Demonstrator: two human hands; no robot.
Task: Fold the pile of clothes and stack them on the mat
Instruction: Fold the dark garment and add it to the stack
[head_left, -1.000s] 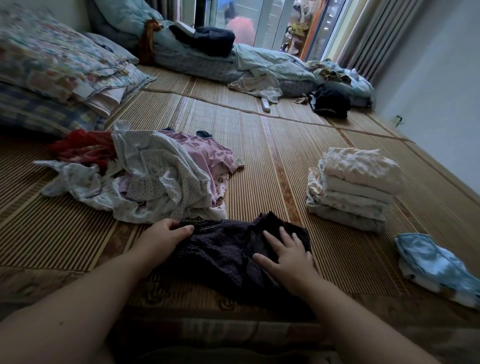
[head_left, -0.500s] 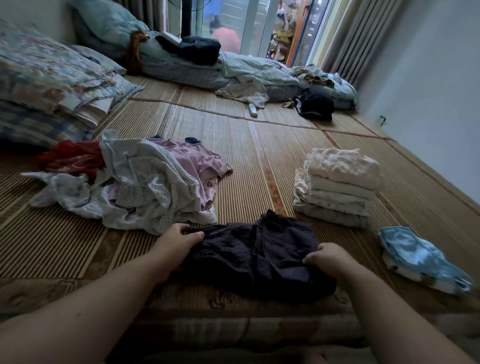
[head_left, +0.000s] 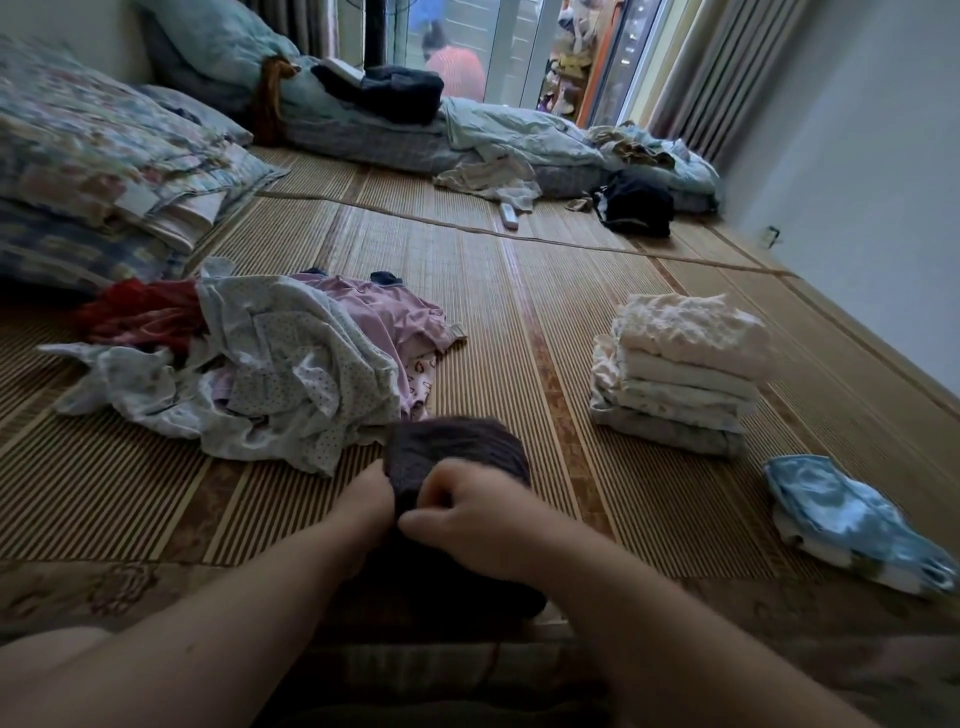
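The woven mat (head_left: 519, 312) covers the floor. On it, at ten o'clock from our hands, the unfolded pile (head_left: 270, 374) lies loose. The folded stack (head_left: 685, 374) of pale pieces stands at two o'clock, and a blue garment (head_left: 852, 514) lies folded apart at three o'clock. The dark garment (head_left: 457, 447), at six o'clock in the view, lay spread flat a second ago and is now doubled into a narrow bundle, its right edge carried over to the left. Our left hand (head_left: 363, 499) and right hand (head_left: 483, 519), previously apart at its two sides, now meet at the near fold, each with fingers curled and gripping the cloth. We judge one fold made; a further fold and the move to the stack remain.
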